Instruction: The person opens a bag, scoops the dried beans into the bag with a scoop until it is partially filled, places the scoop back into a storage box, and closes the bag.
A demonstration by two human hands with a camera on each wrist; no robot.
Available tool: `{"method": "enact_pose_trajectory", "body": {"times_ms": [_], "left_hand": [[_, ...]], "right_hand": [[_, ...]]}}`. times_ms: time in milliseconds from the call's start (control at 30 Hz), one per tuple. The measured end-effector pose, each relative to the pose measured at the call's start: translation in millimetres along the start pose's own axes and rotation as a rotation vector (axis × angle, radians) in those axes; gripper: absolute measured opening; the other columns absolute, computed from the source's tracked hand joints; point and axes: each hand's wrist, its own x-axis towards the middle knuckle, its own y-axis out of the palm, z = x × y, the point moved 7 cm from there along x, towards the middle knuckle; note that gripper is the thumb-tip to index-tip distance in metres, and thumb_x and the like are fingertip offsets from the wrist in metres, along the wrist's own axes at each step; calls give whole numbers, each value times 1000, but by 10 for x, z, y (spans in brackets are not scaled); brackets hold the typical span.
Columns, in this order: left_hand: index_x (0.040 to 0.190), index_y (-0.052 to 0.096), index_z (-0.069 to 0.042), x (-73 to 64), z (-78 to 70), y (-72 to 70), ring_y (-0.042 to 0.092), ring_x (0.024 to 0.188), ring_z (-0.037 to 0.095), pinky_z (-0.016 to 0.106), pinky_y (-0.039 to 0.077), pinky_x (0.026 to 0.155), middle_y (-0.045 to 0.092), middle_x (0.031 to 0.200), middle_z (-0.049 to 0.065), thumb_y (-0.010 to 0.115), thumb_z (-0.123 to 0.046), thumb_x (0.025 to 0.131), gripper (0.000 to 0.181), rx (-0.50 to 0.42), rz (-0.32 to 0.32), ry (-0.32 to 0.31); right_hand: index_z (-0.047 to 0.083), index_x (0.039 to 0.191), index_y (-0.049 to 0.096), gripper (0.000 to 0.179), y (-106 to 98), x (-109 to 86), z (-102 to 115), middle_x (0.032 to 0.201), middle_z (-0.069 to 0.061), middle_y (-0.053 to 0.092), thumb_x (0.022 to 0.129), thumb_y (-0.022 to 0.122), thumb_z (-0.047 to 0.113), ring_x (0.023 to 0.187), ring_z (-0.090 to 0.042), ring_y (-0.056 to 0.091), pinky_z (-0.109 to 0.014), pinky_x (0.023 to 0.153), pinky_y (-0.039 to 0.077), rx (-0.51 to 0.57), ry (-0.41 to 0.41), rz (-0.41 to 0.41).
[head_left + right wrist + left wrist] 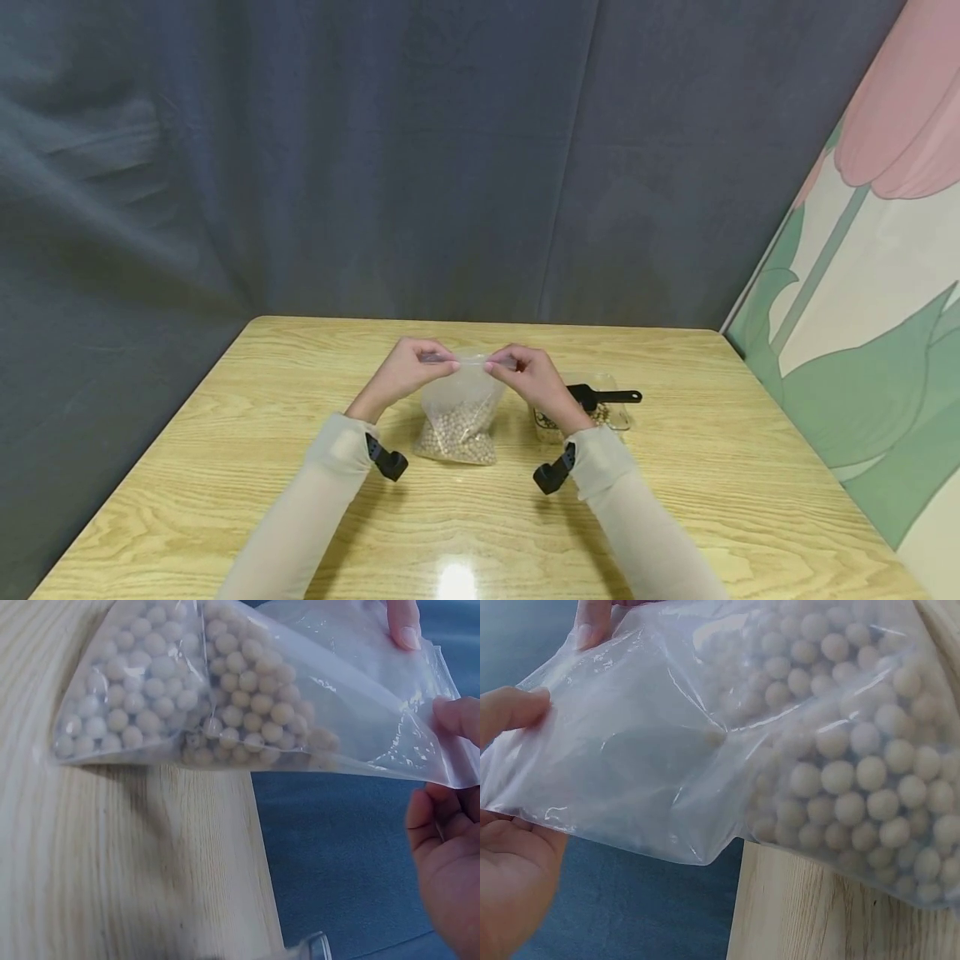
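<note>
A clear plastic bag (461,417) stands on the table, its lower half filled with small round beige balls (870,772). My left hand (408,367) pinches the bag's top edge on the left between thumb and fingers. On the right side of that same edge, my right hand (528,375) pinches the plastic in a like manner. Both wrist views show the thumbs pressed on the upper film, with the fingers beneath it. The top edge is drawn out fairly straight between the hands. Whether the bag's mouth is sealed I cannot tell.
Behind my right wrist sits a clear container (621,417) with more beige balls in it. A black scoop (615,397) lies across it, handle pointing right. The wooden table (262,400) ends at a dark curtain (420,167); a flower-painted wall (847,350) stands at right.
</note>
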Motion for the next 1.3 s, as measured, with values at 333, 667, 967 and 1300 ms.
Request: {"method": "enact_pose_trajectory", "body": {"times_ms": [333, 667, 967, 1300], "left_hand": [[95, 74, -2, -6, -32, 5, 69, 97, 25, 37, 54, 83, 71, 99, 12, 70, -17, 87, 18, -13, -20, 22], [96, 71, -3, -38, -20, -61, 58, 76, 11, 26, 48, 68, 67, 95, 10, 65, -15, 91, 14, 34, -2, 73], [96, 73, -1, -52, -25, -83, 47, 62, 12, 25, 42, 58, 66, 85, 7, 65, -15, 91, 17, 76, 0, 118], [93, 74, -4, -84, -141, -70, 39, 58, 12, 24, 37, 56, 68, 86, 10, 66, -16, 90, 15, 111, -15, 132]], "right_hand": [[6, 101, 72, 21, 11, 8, 13, 93, -11, 66, 91, 65, 24, 70, -18, 51, -27, 61, 44, 12, -7, 17], [10, 104, 73, 26, 13, 70, 94, 103, -8, 69, 88, 70, 30, 64, -15, 47, -29, 57, 43, -70, -3, 74], [16, 101, 75, 21, 101, 183, 230, 103, 0, 70, 87, 70, 32, 81, -18, 54, -32, 69, 47, -132, -16, 138], [11, 93, 74, 15, 179, 221, 307, 97, -6, 71, 89, 68, 24, 71, -15, 55, -29, 64, 47, -171, -75, 164]]}}
